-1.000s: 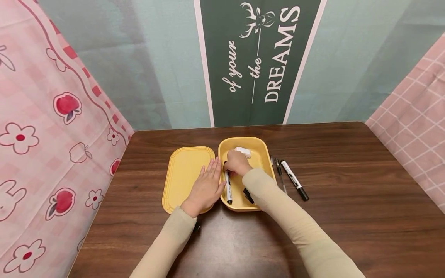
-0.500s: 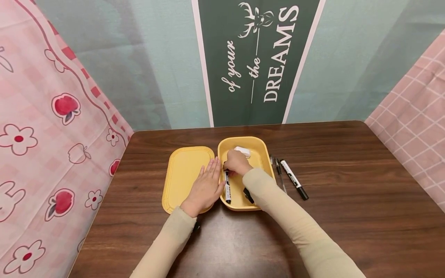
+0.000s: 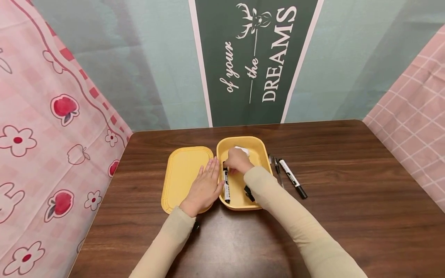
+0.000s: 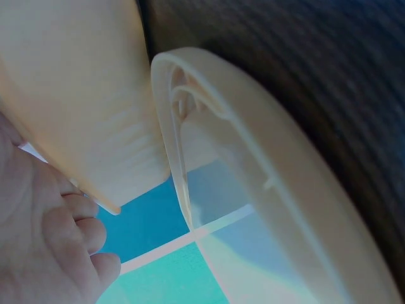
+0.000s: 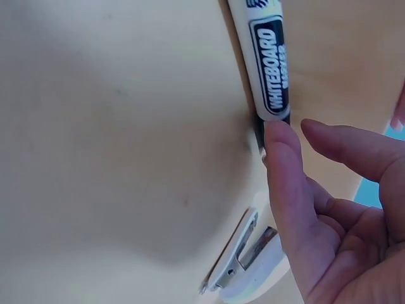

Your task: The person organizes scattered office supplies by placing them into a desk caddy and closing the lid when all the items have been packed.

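Note:
My left hand (image 3: 203, 187) lies with fingers straight along the left side of the yellow box (image 3: 259, 143), over the edge of the yellow lid (image 3: 177, 173). In the left wrist view, the fingers reach along the box's outer wall (image 4: 76, 95), beside the lid's rim (image 4: 247, 145). A white whiteboard marker (image 3: 227, 189) with black ends lies inside the box along its left wall. My right hand (image 3: 239, 160) is inside the box; a fingertip touches the marker (image 5: 269, 63) by its black end, the thumb held slightly apart. Beyond it sits a white stapler (image 5: 253, 266).
On the brown table (image 3: 340, 170), right of the box, lie another black-and-white marker (image 3: 292, 177) and a slim pen (image 3: 277, 166). A second pen (image 3: 270, 158) is partly hidden by the box. A patterned cloth (image 3: 250, 58) hangs behind the table.
The right hand has eased slightly away from the marker's far end, showing more of its black part. The marker lies straighter along the left wall. The left hand stays put.

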`<state>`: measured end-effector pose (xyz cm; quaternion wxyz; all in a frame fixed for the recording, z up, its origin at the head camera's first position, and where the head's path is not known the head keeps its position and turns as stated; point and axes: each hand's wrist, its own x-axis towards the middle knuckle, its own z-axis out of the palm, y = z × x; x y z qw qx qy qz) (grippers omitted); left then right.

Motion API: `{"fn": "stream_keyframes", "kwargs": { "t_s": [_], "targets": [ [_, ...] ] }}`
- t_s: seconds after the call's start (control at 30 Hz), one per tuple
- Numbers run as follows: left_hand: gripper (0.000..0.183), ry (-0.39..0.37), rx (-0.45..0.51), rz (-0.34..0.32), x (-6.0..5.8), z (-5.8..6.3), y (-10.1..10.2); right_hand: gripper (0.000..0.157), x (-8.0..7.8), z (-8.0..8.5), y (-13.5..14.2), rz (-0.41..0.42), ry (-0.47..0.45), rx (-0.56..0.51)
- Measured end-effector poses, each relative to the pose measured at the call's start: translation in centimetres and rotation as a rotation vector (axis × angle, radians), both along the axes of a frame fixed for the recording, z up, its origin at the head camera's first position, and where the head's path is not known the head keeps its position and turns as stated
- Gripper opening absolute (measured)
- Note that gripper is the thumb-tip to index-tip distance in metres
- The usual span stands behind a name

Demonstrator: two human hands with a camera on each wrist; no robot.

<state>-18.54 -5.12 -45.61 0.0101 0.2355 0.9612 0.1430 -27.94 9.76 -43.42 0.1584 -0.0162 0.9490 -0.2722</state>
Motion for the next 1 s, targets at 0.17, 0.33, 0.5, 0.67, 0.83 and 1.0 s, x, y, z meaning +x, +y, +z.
{"fn": "stream_keyframes", "kwargs": {
  "t_s": [0.17, 0.33, 0.5, 0.67, 0.83, 1.0],
  "targets": [
    [0.068, 0.002, -0.005, 0.005, -0.1, 0.1, 0.0, 0.017, -0.2, 0.5, 0.3, 0.007, 0.016, 0.008],
    [0.068, -0.006, -0.002, 0.008, -0.3, 0.3, 0.2, 0.018, -0.1, 1.6, 0.7, 0.002, -0.007, -0.060],
    [0.068, -0.017, -0.002, 0.010, -0.4, 0.4, 0.3, 0.026, -0.3, 3.1, 1.4, -0.013, -0.014, -0.134],
    [0.068, -0.029, -0.003, 0.018, -0.5, 0.5, 0.3, 0.027, -0.4, 4.1, 2.0, -0.006, -0.023, -0.154],
    [0.068, -0.037, 0.001, 0.021, -0.5, 0.6, 0.5, 0.030, -0.3, 4.8, 2.7, -0.004, -0.018, -0.180],
    [0.068, -0.032, 0.006, 0.023, -0.6, 0.6, 0.7, 0.030, -0.1, 5.6, 4.1, -0.020, -0.033, -0.290]
  ]
}}
